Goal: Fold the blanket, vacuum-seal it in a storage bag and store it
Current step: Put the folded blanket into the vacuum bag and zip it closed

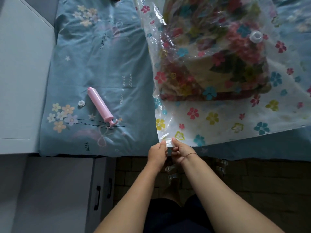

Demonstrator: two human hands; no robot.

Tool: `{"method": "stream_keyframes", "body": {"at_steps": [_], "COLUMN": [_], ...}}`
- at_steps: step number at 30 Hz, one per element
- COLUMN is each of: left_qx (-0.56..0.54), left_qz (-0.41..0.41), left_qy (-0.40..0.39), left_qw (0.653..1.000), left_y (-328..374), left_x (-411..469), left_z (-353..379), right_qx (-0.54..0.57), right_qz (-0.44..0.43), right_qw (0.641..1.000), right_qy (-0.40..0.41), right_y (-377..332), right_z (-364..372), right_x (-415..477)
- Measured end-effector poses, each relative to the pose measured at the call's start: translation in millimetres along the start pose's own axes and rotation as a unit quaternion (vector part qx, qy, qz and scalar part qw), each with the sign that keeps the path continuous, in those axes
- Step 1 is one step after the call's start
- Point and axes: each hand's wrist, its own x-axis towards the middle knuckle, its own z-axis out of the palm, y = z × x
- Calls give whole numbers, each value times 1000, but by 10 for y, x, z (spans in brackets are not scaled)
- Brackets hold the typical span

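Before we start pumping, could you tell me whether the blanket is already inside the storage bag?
Inside. The folded blanket shows through the clear storage bag, plastic lying over its top and sides.

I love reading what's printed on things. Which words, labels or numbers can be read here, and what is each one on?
"SLEEP WELL": on the blue bedsheet, toward its far end, running sideways.
"Have a good dream": on the same bedsheet, to the right of the pink pump.
"WELL": on the same bedsheet, near its front edge, with no other word readable beside it.
No readable text shows on the storage bag or the pump.
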Motion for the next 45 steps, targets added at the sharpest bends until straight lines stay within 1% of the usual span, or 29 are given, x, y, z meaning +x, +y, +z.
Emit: {"method": "stream_keyframes", "body": {"at_steps": [3,7,9,11,13,14,15,16,17,18,19,21,23,26,30,34,41,44,45], "left_qx": [-46,-27,-33,-51,-102,-150,-206,-259,-292,-296,-290,-253,-192,-142,-144,-131,-93,-88,-112], "left_qz": [-9,9,6,-12,-54,-91,-128,-159,-175,-177,-169,-156,-157,-114,-109,-111,-115,-133,-148], "left_qy": [-34,-50,-44,3,67,83,80,58,26,-3,-19,-9,35,91,120,122,134,172,186], "left_qw": [998,998,998,999,991,981,967,951,940,939,942,955,968,979,976,978,980,972,965], "left_y": [35,62,51,-4,-53,-70,-63,-45,-19,13,61,173,247,317,327,318,241,220,226], "left_x": [0,34,58,71,26,-24,-88,-137,-175,-195,-206,-171,-72,9,-23,6,60,56,41], "left_z": [-116,-215,-248,-244,-116,0,140,293,449,593,705,850,908,898,898,874,747,787,845], "right_qx": [-8,-19,-31,-51,-49,-41,-34,-27,-20,-13,-13,-37,-48,-37,-12,-10,-42,-61,-63], "right_qz": [-10,-48,-67,-81,-86,-85,-85,-86,-86,-84,-83,-89,-93,-79,-78,-79,-106,-101,-98], "right_qw": [1000,998,996,995,995,995,996,996,996,996,996,995,995,996,997,996,988,990,991], "right_qy": [11,39,44,35,23,21,17,10,1,-9,-11,-4,4,-2,14,49,102,74,62], "right_y": [-112,-356,-418,-414,-397,-391,-381,-370,-361,-366,-378,-414,-447,-426,-422,-518,-1067,-1131,-1139], "right_z": [-104,-318,-391,-427,-432,-437,-442,-447,-448,-444,-444,-445,-446,-439,-402,-461,-981,-1099,-1109], "right_x": [1,29,34,24,12,0,-4,-13,-23,-38,-36,-37,-27,-19,-18,-1,124,123,117]}}
